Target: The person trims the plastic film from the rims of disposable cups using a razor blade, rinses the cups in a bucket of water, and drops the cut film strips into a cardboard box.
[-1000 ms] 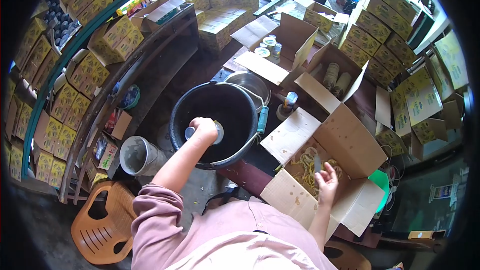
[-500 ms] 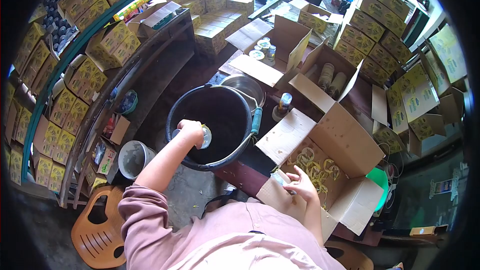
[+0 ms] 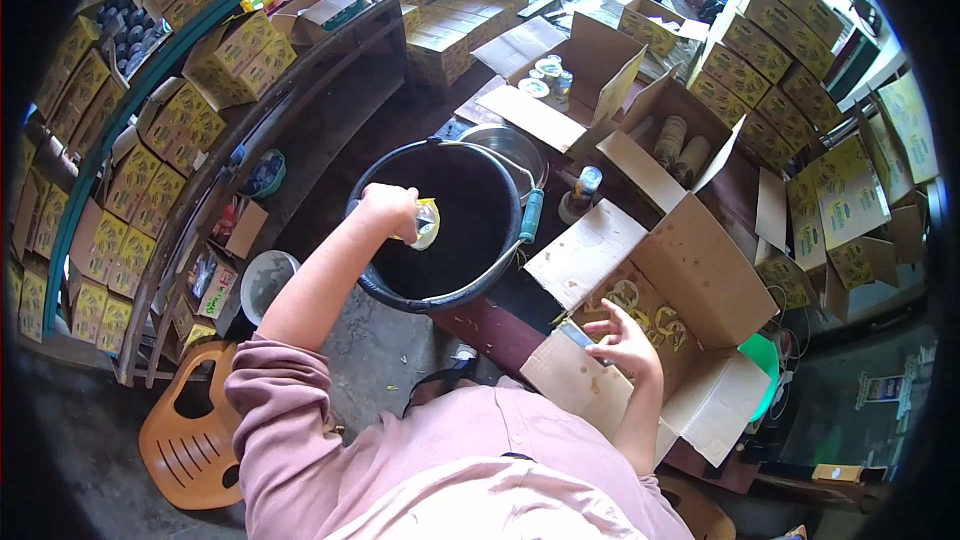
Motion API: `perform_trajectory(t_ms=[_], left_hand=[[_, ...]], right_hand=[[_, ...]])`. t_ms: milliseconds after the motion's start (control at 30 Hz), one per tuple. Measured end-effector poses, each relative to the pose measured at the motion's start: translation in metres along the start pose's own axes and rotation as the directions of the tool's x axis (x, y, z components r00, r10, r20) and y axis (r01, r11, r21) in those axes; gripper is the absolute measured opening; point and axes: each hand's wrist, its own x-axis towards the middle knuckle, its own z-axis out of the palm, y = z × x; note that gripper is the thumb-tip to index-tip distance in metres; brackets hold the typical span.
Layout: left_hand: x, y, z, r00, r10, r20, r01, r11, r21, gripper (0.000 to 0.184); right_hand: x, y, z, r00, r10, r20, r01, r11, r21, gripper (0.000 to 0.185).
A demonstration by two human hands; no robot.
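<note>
My left hand (image 3: 392, 212) is closed around a small clear plastic cup with a yellow rim or label (image 3: 428, 225), held tilted over the mouth of a large black bucket (image 3: 368, 275). The bucket's wire handle has a teal grip (image 3: 531, 217). On the other side, my right hand (image 3: 628, 348) is at an open cardboard box (image 3: 705, 280), with some fingers raised. Its thumb side meets a small pale bluish object (image 3: 576, 334) whose kind I cannot make out. Yellow ring-shaped strips (image 3: 660, 325) lie inside that box.
Behind the bucket is a metal basin (image 3: 515, 145). A jar with a blue-and-brown label (image 3: 587, 183) stands near it. Two more open boxes hold tubs (image 3: 535, 88) and cup stacks (image 3: 672, 140). An orange chair (image 3: 185, 440) and a grey pail (image 3: 268, 285) are at left.
My left hand has lifted and turned the cup, so its yellow part shows more. My right hand has shifted up and right. The whole view has also moved slightly.
</note>
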Motion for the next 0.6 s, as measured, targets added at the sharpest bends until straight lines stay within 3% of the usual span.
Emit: perform_trajectory(t_ms=[133, 200, 267, 367, 467, 500, 600], left_hand=[[-0.003, -0.007, -0.003, 0.989, 0.054, -0.135, -0.059, 0.998, -0.034, 0.065], [-0.004, -0.007, -0.004, 0.943, 0.002, -0.334, -0.052, 0.988, -0.142, 0.061], [-0.011, -0.006, -0.011, 0.933, -0.018, -0.360, -0.025, 0.993, -0.114, 0.059], [-0.023, -0.002, -0.019, 0.930, 0.022, -0.368, -0.034, 0.999, -0.026, 0.042], [0.000, -0.003, -0.001, 0.733, 0.284, -0.618, -0.203, 0.959, 0.200, 0.024], [0.003, 0.003, 0.000, 0.740, 0.330, -0.586, -0.155, 0.932, 0.328, 0.016], [0.011, 0.003, 0.005, 0.734, 0.494, -0.467, -0.191, 0.809, 0.555, 0.014]], right_hand=[[-0.011, -0.002, -0.001, 0.988, -0.086, -0.126, 0.107, 0.979, 0.172, 0.087], [-0.012, 0.007, -0.005, 0.970, -0.139, -0.200, 0.188, 0.950, 0.250, 0.079], [-0.015, 0.012, -0.010, 0.945, -0.147, -0.292, 0.227, 0.938, 0.262, 0.073], [-0.024, 0.007, -0.010, 0.903, -0.133, -0.409, 0.260, 0.926, 0.273, 0.065], [-0.025, 0.017, -0.017, 0.836, -0.194, -0.514, 0.383, 0.877, 0.291, 0.060], [-0.028, 0.018, -0.020, 0.830, -0.193, -0.524, 0.395, 0.866, 0.306, 0.057], [-0.033, 0.022, -0.022, 0.783, -0.219, -0.582, 0.469, 0.823, 0.322, 0.054]])
